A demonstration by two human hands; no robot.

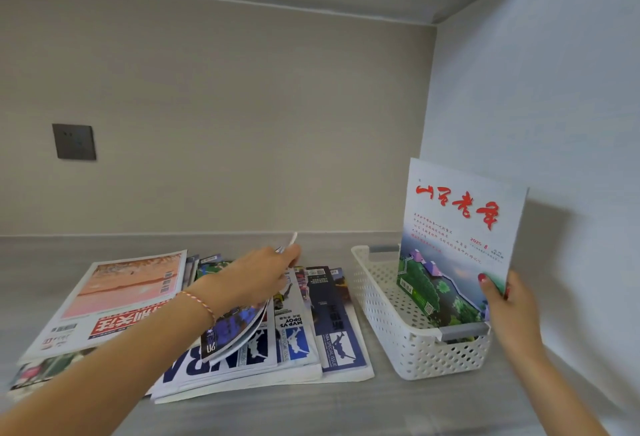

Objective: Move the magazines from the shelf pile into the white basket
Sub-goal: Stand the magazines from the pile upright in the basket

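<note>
A spread pile of magazines point(298, 335) lies on the grey shelf point(311, 411) at centre left. My left hand point(256, 276) grips one magazine point(239, 328) from the pile by its far edge and holds it tilted up, its pages curving down. The white perforated basket point(398, 328) stands to the right of the pile. A white magazine with red lettering point(460, 241) stands upright with its lower edge inside the basket. My right hand point(509, 307) pinches its lower right corner.
A large magazine with a pink cover point(128, 286) lies at the left of the pile. The white side wall point(554, 106) stands close behind the basket. A dark wall socket point(73, 142) is on the beige back wall.
</note>
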